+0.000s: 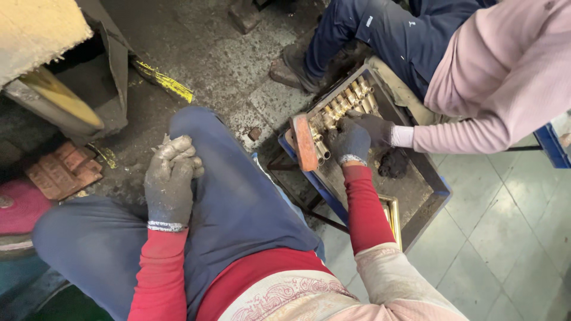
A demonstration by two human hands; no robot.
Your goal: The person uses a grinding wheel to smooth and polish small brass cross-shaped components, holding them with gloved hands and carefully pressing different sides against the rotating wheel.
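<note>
My left hand [169, 181], in a dirty grey glove, lies on my blue-trousered thigh with its fingers curled together and nothing in it. My right hand [351, 142], also gloved, reaches into a shallow metal tray [416, 196] and closes over the near end of a row of short brass tubes [348, 98]. A co-worker's gloved hand [373, 126], on a pink sleeve, touches the same tubes right beside my right hand. A reddish block [305, 142] stands against the tubes at the tray's left end.
A dark lump [392, 163] lies in the tray, and a brass-coloured frame [392, 217] sits by my right forearm. The co-worker's legs and shoe [291, 71] are beyond the tray. Red bricks [62, 169] and a grey machine base [89, 89] are at left.
</note>
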